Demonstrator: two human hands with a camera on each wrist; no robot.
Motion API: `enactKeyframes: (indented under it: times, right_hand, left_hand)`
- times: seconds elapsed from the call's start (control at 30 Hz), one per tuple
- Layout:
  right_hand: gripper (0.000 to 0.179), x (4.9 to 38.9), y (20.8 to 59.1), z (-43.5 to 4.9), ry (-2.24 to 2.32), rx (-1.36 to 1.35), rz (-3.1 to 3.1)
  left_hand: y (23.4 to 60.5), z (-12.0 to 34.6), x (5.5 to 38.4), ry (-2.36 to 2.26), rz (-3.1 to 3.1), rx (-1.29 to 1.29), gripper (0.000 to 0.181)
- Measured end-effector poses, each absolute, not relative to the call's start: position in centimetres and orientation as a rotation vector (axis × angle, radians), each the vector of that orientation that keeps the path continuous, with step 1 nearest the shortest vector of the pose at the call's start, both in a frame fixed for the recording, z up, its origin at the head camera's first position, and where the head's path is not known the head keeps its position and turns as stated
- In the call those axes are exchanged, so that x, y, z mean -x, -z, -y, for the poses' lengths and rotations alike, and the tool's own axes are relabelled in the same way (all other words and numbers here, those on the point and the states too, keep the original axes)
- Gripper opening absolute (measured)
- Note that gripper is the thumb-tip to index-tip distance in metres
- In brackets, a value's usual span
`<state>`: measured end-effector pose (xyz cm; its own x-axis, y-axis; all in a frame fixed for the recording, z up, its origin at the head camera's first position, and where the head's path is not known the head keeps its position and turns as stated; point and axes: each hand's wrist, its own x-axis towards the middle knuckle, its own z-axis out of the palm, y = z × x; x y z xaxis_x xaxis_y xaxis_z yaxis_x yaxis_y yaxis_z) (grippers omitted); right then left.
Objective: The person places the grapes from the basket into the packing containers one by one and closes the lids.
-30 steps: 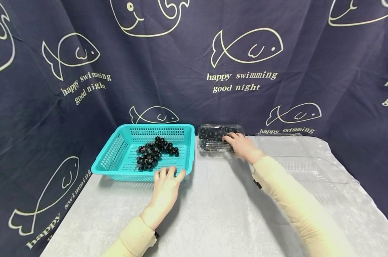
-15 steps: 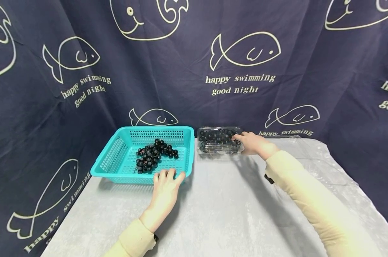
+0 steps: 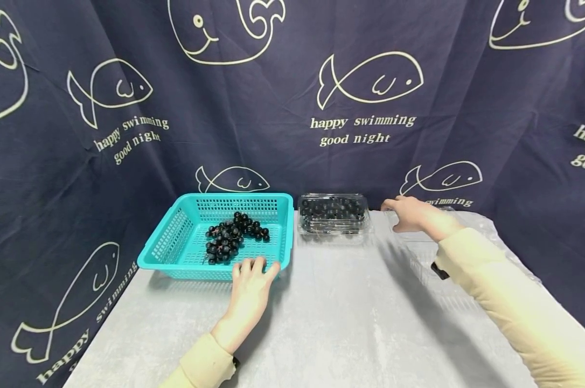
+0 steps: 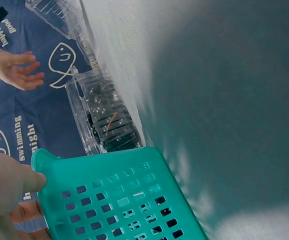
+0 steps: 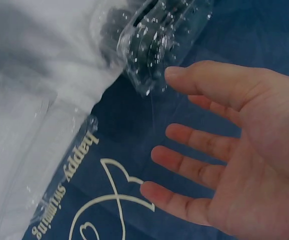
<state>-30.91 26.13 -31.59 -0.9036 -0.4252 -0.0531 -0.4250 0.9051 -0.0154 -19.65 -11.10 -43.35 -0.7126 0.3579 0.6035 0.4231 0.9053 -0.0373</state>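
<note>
My left hand [image 3: 249, 293] grips the near rim of a turquoise plastic basket [image 3: 186, 271] toward its right corner. In the left wrist view the thumb lies on the outer wall [image 4: 84, 175] and fingers reach over the rim. Bunches of dark grapes [image 3: 224, 241] lie on the basket floor. Right of the basket stands a clear plastic clamshell box [image 3: 333, 213] filled with dark grapes, its lid lowered over them. My right hand [image 3: 413, 216] is in the air right of that box, holding nothing. The right wrist view shows its fingers [image 5: 194, 205] spread and relaxed.
Another clear plastic container [image 3: 428, 267] lies open at the right of the table, partly hidden behind the right forearm. A navy curtain [image 3: 283, 145] with fish drawings hangs right behind the table [image 3: 331, 312].
My right hand has left the grape-filled clamshell box and moved right, toward the other clear container. The left hand keeps its hold on the basket rim.
</note>
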Motion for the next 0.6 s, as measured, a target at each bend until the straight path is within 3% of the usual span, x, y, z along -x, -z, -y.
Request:
enactKeyframes:
  times: [0.6]
  right_hand:
    - [0.047, 28.3, 29.2, -30.9, 0.014, 0.723, -3.142]
  left_hand:
    - [43.5, 11.2, 19.8, 0.124, 2.418, 0.563, 0.037]
